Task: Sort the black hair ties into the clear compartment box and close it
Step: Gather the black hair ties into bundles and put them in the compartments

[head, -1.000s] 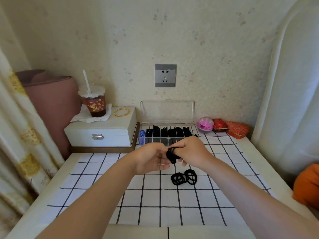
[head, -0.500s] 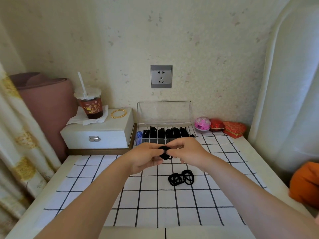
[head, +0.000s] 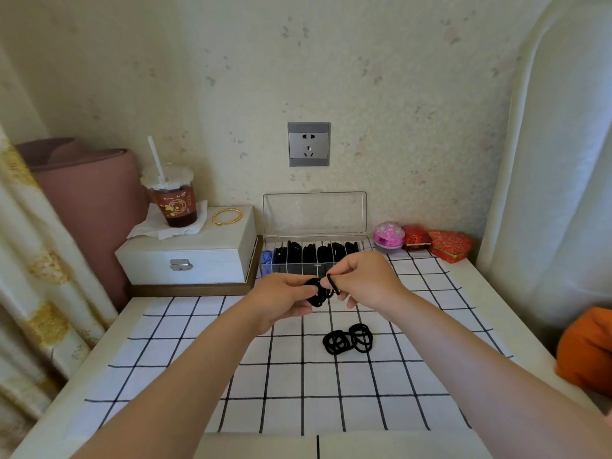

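The clear compartment box [head: 265,271] stands at the back of the table, its lid [head: 314,213] upright against the wall. Black hair ties fill most compartments, and something blue sits in the leftmost one. Just in front of the box, my left hand [head: 281,301] and my right hand [head: 362,281] meet above the cloth. Between them they pinch a small bunch of black hair ties [head: 319,291]. A loose pile of black hair ties [head: 347,339] lies on the checked cloth [head: 231,376], nearer to me than the hands.
A white jewellery box [head: 188,256] at the back left carries an iced drink with a straw [head: 172,200] and a gold bangle [head: 227,216]. Pink [head: 389,235] and red trinket boxes [head: 450,245] sit at the back right. Curtains flank both sides of the table.
Both hands lifted slightly and drew nearer the box with the bunch. My right hand's fingers have shifted on the ties. The pile on the cloth has not moved.
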